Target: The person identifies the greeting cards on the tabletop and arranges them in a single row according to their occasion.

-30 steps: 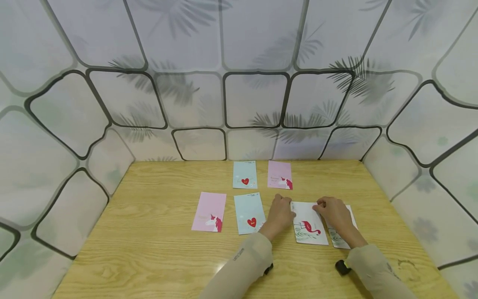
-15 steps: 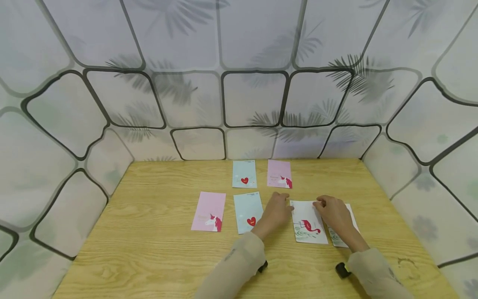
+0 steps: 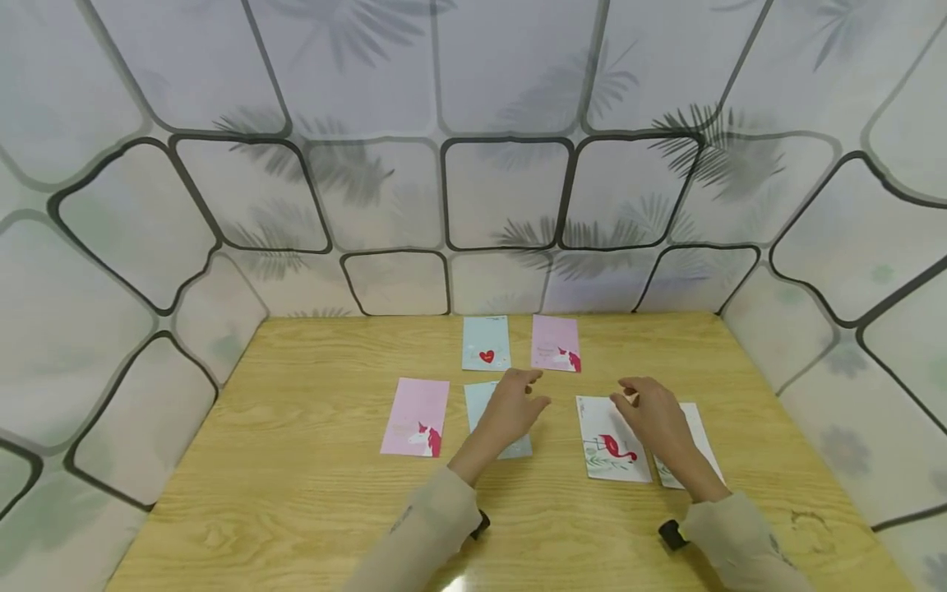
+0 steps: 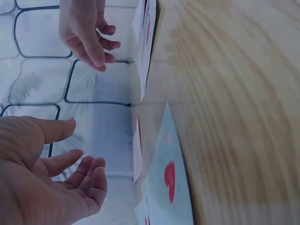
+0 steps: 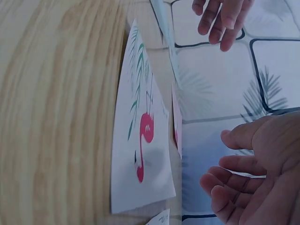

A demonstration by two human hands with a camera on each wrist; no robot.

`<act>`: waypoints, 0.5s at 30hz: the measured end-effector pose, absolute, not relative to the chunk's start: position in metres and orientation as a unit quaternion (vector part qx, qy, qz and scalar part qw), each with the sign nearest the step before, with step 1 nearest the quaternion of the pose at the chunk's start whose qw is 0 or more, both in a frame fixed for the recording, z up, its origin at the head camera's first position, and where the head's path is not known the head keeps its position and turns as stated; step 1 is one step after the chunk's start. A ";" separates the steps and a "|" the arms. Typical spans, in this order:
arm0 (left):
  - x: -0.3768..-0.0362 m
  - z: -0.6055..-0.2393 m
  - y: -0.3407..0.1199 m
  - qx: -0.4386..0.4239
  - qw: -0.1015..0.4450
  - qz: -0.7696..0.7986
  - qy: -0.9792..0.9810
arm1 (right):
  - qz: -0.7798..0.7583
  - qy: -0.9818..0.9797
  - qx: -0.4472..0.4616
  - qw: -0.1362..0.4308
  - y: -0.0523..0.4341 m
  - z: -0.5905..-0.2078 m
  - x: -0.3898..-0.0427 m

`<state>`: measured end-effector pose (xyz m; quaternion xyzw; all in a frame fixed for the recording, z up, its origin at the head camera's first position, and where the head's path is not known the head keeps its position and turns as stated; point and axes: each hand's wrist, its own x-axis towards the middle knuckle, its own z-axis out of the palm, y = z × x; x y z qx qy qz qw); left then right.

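Left hand [image 3: 509,409] and right hand [image 3: 656,418] hover, digits apart, gripping nothing. Flamingo card [image 3: 610,454] lies below the right, nearer heart card [image 4: 171,192] below the left. Any alignment should use light edge pressure.

Free lane on tabletop [image 3: 558,448] btwn nr blue card [image 3: 478,400] & flamingo card [image 3: 608,440]. L hand [image 3: 509,413] overhangs blue card; R hand [image 3: 654,418] blocks above flamingo card's R edge. Lots of rm L of nr pink card [image 3: 416,411]; wall [image 3: 395,197] blocks back.
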<state>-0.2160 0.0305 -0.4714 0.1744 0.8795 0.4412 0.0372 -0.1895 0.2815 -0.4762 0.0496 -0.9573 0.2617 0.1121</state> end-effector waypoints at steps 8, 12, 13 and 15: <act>-0.217 -0.459 -0.020 0.156 -0.006 0.465 0.871 | 0.283 -0.950 0.078 0.106 0.264 -0.473 -0.194; -0.222 -0.458 -0.042 0.129 -0.018 0.459 0.879 | 0.294 -0.946 0.093 0.098 0.255 -0.474 -0.198; -0.223 -0.457 -0.047 0.123 -0.019 0.458 0.880 | 0.299 -0.944 0.099 0.097 0.252 -0.474 -0.200; -0.224 -0.457 -0.056 0.110 -0.014 0.456 0.883 | 0.308 -0.940 0.113 0.094 0.245 -0.475 -0.203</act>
